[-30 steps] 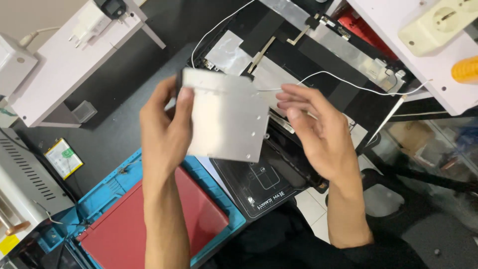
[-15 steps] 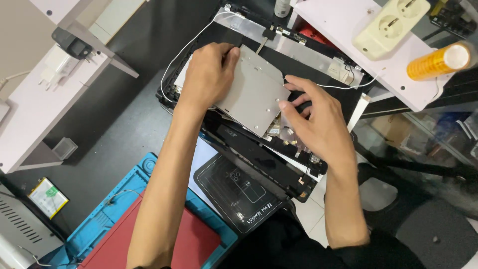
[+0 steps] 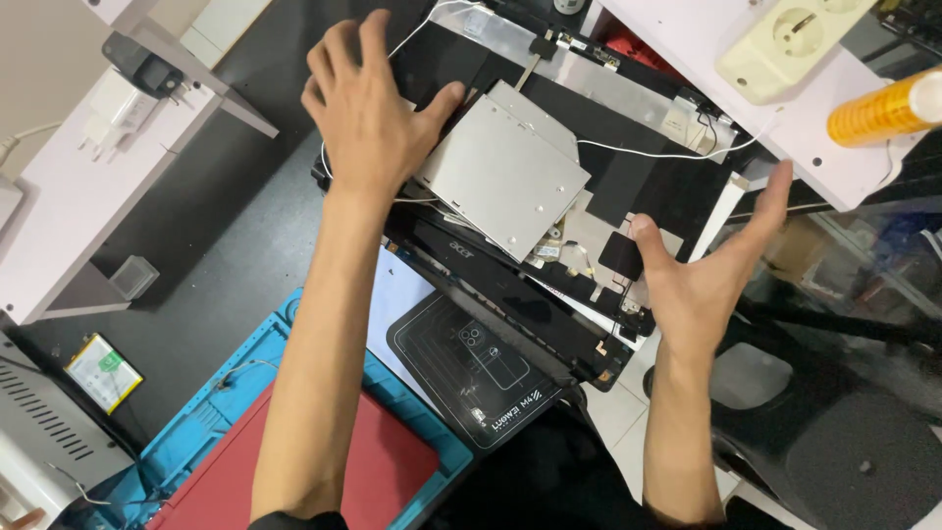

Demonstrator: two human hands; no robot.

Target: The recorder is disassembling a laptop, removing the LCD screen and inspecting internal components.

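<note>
In the head view, the person is working on an opened black laptop chassis (image 3: 510, 285) lying across the middle of the desk (image 3: 226, 245). One silver optical drive (image 3: 505, 177) is resting flat on the chassis, towards the desk's far edge. Both hands are spread and gripping nothing — the left hand (image 3: 373, 108) is touching the drive's near-left corner with its thumb, the right hand (image 3: 702, 270) is hovering apart, beside the chassis's right end. The step looks like seating the drive — judged next, a steady push into its bay. One blue mat (image 3: 294, 393) is sitting at the near edge.
</note>
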